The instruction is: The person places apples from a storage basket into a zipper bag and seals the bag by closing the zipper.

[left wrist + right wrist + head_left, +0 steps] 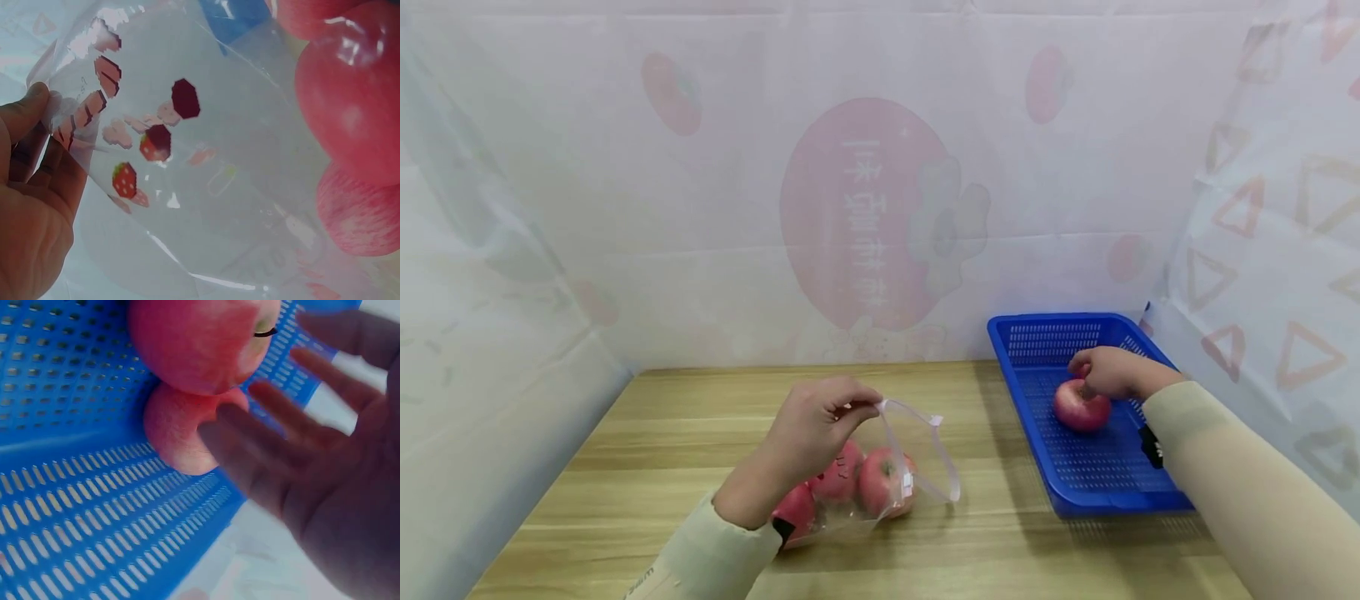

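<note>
At its open mouth, a clear zip bag is pinched between the thumb and fingers of my left hand. Several red apples lie in the bag on the table, and strawberry prints show on its film in the left wrist view. Over at the right, my right hand reaches into a blue basket. In the right wrist view its fingers are spread and blurred, close beside the apples. One apple sits in front of the hand; another apple is mostly hidden behind it in the head view.
The wooden table carries both bag and basket, with a gap between them. A pale printed cloth hangs behind and along both sides, close to the basket's right edge.
</note>
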Tool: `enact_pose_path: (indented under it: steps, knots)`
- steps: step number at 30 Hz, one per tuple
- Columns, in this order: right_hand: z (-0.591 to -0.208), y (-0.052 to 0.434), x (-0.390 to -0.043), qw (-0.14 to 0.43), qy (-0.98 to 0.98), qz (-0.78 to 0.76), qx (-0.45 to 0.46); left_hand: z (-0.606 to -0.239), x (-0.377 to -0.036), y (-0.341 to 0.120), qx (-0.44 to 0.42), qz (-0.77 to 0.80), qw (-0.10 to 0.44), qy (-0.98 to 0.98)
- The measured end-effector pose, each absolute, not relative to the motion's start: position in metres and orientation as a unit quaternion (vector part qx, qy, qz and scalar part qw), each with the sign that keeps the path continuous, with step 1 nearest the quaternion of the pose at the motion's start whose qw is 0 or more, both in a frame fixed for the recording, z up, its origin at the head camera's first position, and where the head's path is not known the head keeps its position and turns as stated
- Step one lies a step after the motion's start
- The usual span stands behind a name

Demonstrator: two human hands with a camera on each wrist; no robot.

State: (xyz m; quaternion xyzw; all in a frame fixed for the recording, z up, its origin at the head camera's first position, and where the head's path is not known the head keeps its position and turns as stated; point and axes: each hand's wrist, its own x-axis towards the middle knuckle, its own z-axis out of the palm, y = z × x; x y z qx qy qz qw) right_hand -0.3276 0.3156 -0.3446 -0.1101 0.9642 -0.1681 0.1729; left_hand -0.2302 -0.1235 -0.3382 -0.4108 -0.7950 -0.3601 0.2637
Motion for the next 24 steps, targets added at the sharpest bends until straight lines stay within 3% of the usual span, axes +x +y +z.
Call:
enact_pose_path:
  steps: [5,8,12,16,24]
  knots:
    - [-0.344,0.315,-0.326,0.235,0.953,-0.171,-0.08,-0.339,-0.23,-0.125,-0.413,-0.364,0.261,-0.793]
    - [-0.343,0.311,-0.324,0.243,0.956,-0.154,-0.048,-0.339,-0.229,-0.126,-0.412,-0.365,0.259,-0.794]
    - [-0.343,0.305,-0.323,0.23,0.959,-0.146,-0.075,-0.338,-0.229,-0.126,-0.409,-0.366,0.256,-0.795]
    - [-0.342,0.305,-0.322,0.257,0.949,-0.17,-0.064,-0.337,-0.228,-0.124,-0.406,-0.364,0.255,-0.798]
    - [-0.35,0.325,-0.322,0.325,0.857,-0.398,0.044,-0.337,-0.229,-0.124,-0.402,-0.36,0.255,-0.802]
